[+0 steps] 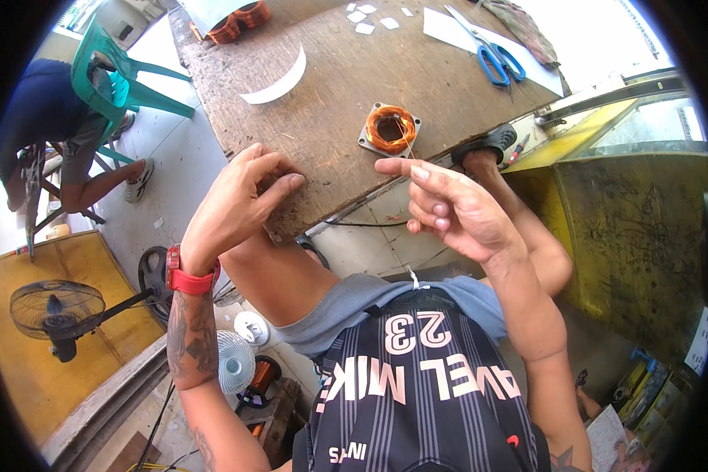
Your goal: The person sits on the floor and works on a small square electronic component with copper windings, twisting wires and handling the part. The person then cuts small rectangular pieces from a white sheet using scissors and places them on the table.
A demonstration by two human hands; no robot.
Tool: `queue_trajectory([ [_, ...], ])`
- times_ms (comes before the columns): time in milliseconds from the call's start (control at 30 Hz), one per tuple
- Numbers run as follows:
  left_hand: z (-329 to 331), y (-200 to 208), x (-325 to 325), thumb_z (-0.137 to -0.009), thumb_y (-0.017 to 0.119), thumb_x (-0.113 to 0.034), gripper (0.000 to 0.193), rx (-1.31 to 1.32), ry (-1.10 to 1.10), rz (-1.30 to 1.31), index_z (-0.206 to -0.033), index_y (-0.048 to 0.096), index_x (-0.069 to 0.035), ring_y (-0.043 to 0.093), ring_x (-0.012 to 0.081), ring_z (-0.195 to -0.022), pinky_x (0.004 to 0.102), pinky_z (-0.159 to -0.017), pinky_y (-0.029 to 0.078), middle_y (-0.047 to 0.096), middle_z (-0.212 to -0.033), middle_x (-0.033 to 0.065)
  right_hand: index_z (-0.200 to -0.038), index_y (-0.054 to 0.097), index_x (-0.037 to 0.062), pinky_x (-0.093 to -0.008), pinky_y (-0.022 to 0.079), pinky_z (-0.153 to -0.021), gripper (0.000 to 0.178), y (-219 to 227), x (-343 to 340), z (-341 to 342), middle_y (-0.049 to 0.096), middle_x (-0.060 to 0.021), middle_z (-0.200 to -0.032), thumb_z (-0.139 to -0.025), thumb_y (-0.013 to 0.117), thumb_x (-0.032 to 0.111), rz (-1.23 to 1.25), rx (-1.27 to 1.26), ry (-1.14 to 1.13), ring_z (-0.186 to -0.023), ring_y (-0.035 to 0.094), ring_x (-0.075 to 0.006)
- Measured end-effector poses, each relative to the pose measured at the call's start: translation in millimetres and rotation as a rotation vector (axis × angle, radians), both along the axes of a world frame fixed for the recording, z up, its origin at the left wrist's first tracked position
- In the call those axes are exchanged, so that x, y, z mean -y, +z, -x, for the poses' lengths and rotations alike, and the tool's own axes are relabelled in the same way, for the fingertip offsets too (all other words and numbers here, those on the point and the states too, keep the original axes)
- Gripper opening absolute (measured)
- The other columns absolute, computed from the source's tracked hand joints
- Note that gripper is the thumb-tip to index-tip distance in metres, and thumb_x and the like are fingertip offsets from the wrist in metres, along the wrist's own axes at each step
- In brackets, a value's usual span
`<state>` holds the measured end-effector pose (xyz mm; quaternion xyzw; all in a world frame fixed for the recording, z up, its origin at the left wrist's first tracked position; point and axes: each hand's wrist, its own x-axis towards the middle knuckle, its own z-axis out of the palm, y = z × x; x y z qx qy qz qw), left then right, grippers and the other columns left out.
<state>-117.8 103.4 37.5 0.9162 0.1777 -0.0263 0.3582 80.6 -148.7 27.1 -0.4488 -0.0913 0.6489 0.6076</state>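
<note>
A small motor stator point(372, 143), with a square metal frame and a ring of orange-copper winding point(390, 112), lies near the right edge of the wooden table point(330, 86). A thin wire point(408, 143) runs from the winding to my right hand point(468, 206). There my thumb presses on the side of the outstretched index finger, closed on that wire, and the other fingers curl in. My left hand point(252, 185) is at the table's near left corner, fingers bent and thumb apart, holding nothing. A white crescent-shaped paper piece point(282, 82) lies beyond it.
Blue-handled scissors point(492, 59) rest on a white sheet point(448, 33) beside a crumpled cloth point(523, 27). Copper coils point(232, 23) and small paper pieces point(364, 28) lie farther back. A person point(47, 118) sits left on a green chair point(106, 79), above a standing fan point(57, 311).
</note>
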Motion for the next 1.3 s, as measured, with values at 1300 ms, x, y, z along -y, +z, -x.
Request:
queue_trajectory([
  [1300, 12, 9, 140, -0.096, 0.077, -0.011, 0.012, 0.319, 0.241, 0.167, -0.1, 0.072, -0.001, 0.062, 0.0209, -0.091, 0.0326, -0.079, 0.052, 0.062, -0.1, 0.0096, -0.113, 0.075, 0.0051, -0.0162, 0.041, -0.063, 0.033, -4, -16, 22, 0.074, 0.0026, -0.103, -0.104, 0.073, 0.036, -0.007, 0.383, 0.036, -0.073, 0.055, -0.0006],
])
